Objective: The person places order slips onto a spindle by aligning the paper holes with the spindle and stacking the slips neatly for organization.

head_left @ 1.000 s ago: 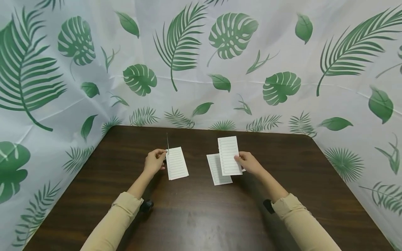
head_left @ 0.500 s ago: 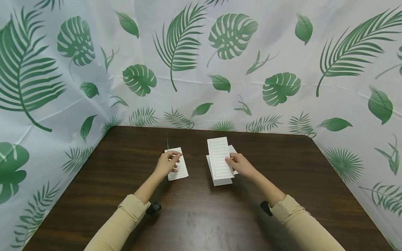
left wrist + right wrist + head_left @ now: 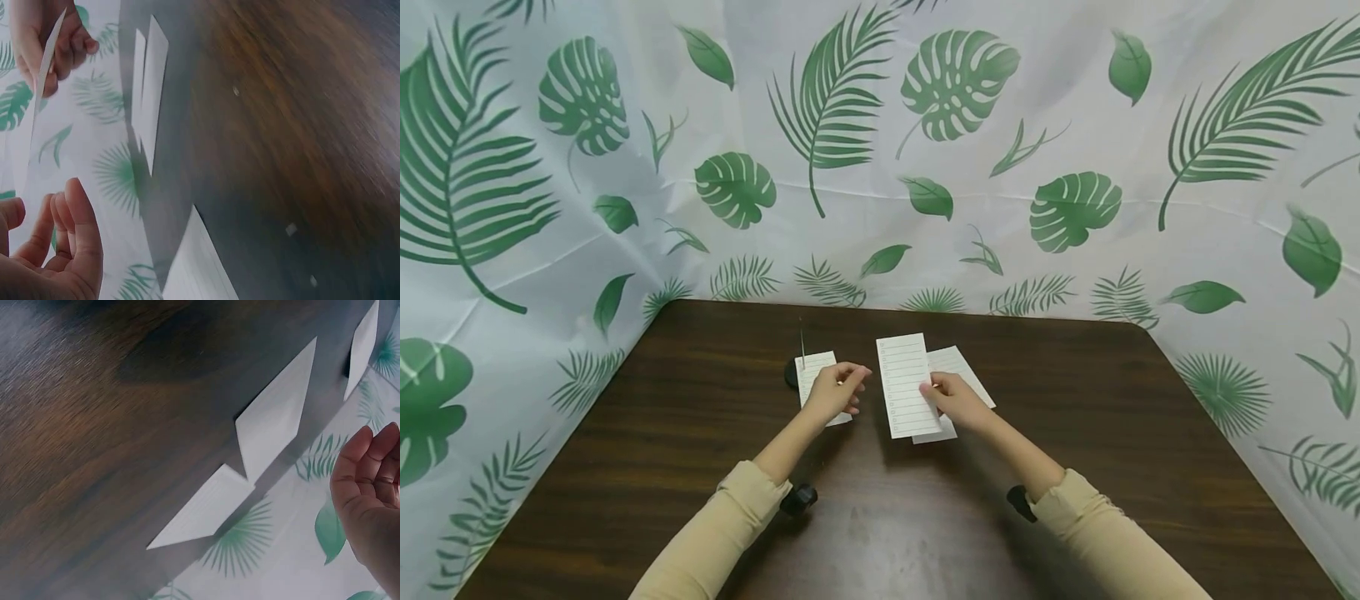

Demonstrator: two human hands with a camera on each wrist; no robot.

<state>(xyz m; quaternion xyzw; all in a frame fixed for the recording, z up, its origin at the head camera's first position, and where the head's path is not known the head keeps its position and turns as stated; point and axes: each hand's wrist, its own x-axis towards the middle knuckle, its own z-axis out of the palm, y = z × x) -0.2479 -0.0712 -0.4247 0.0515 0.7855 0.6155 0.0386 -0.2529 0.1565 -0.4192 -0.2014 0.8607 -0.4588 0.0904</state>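
In the head view, my right hand [image 3: 961, 402] pinches a lined white checklist sheet [image 3: 904, 383] between thumb and fingers, raised above the table. My left hand [image 3: 831, 395] is in the air left of the sheet and holds nothing; thumb and fingers stand apart in the left wrist view. Beneath it lie lined sheets [image 3: 814, 369], partly covered by the hand. A thin metal spike [image 3: 802, 343] rises at their upper left corner, from a black round base [image 3: 790, 372]. Two more loose sheets, one [image 3: 964, 367] and another [image 3: 937, 432], lie behind the held one.
The dark wooden table [image 3: 880, 525] extends around the papers to the front. A white leaf-printed curtain [image 3: 865, 250] hangs behind its back edge and along the sides. Small white bits [image 3: 291, 229] lie on the table in the left wrist view.
My right hand has moved left with the held sheet, uncovering more of the sheet behind it. My left hand has left the spike and come right, toward the held sheet.
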